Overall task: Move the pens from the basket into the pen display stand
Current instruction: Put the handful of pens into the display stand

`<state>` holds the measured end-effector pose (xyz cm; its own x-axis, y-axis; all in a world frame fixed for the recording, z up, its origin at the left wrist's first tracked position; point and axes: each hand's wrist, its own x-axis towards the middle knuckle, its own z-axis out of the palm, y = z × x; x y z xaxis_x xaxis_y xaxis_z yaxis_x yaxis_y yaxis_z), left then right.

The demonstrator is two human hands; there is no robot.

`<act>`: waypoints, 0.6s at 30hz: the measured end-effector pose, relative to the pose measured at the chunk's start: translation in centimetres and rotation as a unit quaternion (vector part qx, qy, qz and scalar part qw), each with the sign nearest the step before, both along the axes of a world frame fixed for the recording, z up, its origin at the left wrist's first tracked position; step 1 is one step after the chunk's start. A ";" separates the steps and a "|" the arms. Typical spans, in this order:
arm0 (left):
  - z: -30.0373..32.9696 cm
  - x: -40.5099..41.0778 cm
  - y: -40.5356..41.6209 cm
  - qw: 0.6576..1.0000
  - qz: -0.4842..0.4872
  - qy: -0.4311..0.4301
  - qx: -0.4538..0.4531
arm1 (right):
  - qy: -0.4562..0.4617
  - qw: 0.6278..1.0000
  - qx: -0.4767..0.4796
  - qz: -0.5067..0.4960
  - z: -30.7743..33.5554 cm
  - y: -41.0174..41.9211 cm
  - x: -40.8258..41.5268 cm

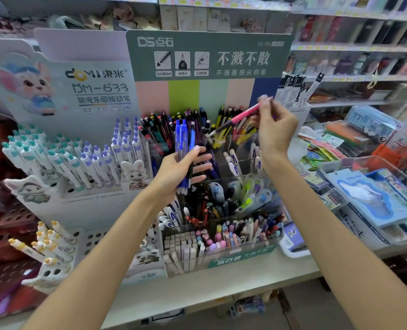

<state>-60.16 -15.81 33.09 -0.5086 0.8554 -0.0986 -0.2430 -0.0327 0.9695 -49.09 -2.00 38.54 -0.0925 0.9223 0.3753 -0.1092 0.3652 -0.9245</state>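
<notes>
The left hand (183,167) grips a bunch of blue plastic pens (183,148) standing upright. The right hand (275,125) pinches a slanted pink pen (244,114), tip pointing down-left.

Head view of a stationery shop counter. Left hand (182,167) grips an upright bundle of blue retractable pens (183,148), held in front of the clear acrylic tiered pen display stand (243,236). Right hand (275,127), farther and to the right, pinches a tilted pink pen (243,114) by its upper end, its dark tip pointing down-left over the stand's far compartments. The stand's green backing card (209,55) rises behind. To the left, a white cardboard display with a cartoon rabbit (61,91) holds rows of white pens with teal and purple caps (78,158). At right lie clear boxes of packaged stationery (376,198).
</notes>
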 end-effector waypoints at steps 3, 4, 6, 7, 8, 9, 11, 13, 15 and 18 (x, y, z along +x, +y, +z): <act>0.0 -0.5 -0.4 1.000 -0.007 0.001 -0.007 | -0.033 0.991 0.110 -0.075 -0.2 1.4 -0.8; 0.1 -0.5 -0.5 1.000 -0.009 -0.005 -0.009 | -0.076 0.985 0.140 -0.073 -0.5 1.5 -1.3; 0.2 -0.6 -0.5 1.000 -0.015 -0.023 -0.009 | -0.164 0.967 0.188 -0.049 -1.1 1.6 -2.2; 0.2 -0.7 -0.4 0.999 -0.021 -0.036 -0.004 | -0.207 0.957 0.200 -0.036 -1.3 1.7 -2.6; 0.2 -0.7 -0.4 0.998 -0.026 -0.048 0.000 | -0.248 0.947 0.204 -0.023 -1.3 1.7 -2.9; 0.2 -0.8 -0.5 0.998 -0.029 -0.056 0.002 | -0.294 0.934 0.203 -0.015 -1.3 1.7 -3.2; 0.2 -0.9 -0.6 0.998 -0.033 -0.060 0.001 | -0.390 0.897 0.206 0.000 -1.4 1.7 -3.4; 0.2 -1.0 -0.8 0.998 -0.036 -0.058 -0.005 | -0.448 0.871 0.202 0.031 -1.2 1.8 -3.4; 0.2 -1.0 -0.9 0.998 -0.034 -0.059 -0.016 | -0.473 0.858 0.194 0.054 -0.7 2.3 -3.6; 0.3 -1.1 -1.0 0.996 -0.015 -0.084 -0.026 | -0.466 0.861 0.187 0.082 -0.5 2.7 -3.9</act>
